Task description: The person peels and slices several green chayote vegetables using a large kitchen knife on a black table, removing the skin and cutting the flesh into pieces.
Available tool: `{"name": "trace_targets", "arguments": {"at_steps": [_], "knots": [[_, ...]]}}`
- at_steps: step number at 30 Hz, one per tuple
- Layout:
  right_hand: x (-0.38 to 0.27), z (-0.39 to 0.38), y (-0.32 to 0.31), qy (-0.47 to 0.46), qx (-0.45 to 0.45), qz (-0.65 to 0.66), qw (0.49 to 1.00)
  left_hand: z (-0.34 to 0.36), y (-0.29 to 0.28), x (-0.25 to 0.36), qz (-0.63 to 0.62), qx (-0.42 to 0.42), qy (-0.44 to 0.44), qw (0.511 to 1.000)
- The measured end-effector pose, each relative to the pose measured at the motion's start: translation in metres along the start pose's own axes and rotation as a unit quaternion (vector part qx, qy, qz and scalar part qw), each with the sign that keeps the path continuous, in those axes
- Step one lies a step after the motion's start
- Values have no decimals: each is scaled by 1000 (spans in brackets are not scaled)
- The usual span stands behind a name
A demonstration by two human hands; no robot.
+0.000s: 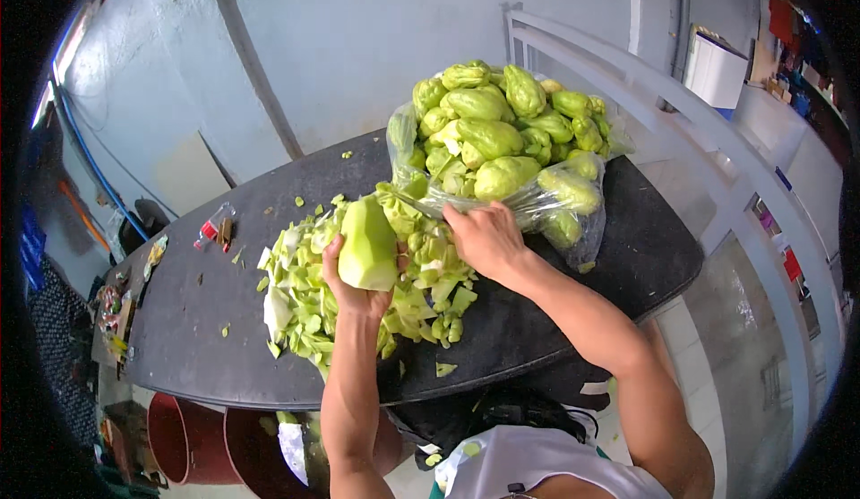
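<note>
My left hand (351,288) is wrapped round a pale green, peeled chayote (367,244), holding it upright over a heap of peelings (309,297). Flat facets run down its sides. To the right of it, my right hand (486,237) is closed on a knife (418,204), whose thin blade points left toward the chayote's upper end. The handle is mostly hidden in my fist. Just beyond my right hand lies a clear plastic bag (587,230) with many unpeeled chayotes (488,138) piled in its open top.
All this rests on a dark oval table (197,320). A small clear package with a red label (210,230) lies on its left part. White railings (735,176) curve along the right side. Dark red round containers (188,436) stand below the near left edge.
</note>
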State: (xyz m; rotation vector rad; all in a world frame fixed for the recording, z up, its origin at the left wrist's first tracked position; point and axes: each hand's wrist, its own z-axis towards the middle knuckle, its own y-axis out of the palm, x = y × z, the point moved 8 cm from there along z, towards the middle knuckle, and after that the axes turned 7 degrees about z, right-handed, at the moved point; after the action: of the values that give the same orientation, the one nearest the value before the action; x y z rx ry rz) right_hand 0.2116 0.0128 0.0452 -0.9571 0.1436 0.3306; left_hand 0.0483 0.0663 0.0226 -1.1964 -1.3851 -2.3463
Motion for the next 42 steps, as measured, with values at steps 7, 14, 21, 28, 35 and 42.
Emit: {"name": "trace_targets", "arguments": {"at_steps": [7, 14, 21, 28, 35, 42], "knots": [[-66, -31, -37, -253, 208, -22, 945, 5, -10, -3, -110, 155, 54, 980], [-88, -38, -41, -295, 227, -78, 925, -2, -8, -7, -70, 79, 23, 994], [-17, -9, -16, -133, 164, 10, 977, 2, -6, -9, -47, 100, 14, 994], [-66, -29, -45, -237, 187, 18, 953, 0, -8, -13, -71, 112, 23, 991], [-38, -15, -12, -113, 83, -5, 990, 1, -9, -6, -25, 110, -1, 994], [2, 0, 0, -7, -1, -17, 1000, -2, 20, -19, -25, 8, -44, 999]]}}
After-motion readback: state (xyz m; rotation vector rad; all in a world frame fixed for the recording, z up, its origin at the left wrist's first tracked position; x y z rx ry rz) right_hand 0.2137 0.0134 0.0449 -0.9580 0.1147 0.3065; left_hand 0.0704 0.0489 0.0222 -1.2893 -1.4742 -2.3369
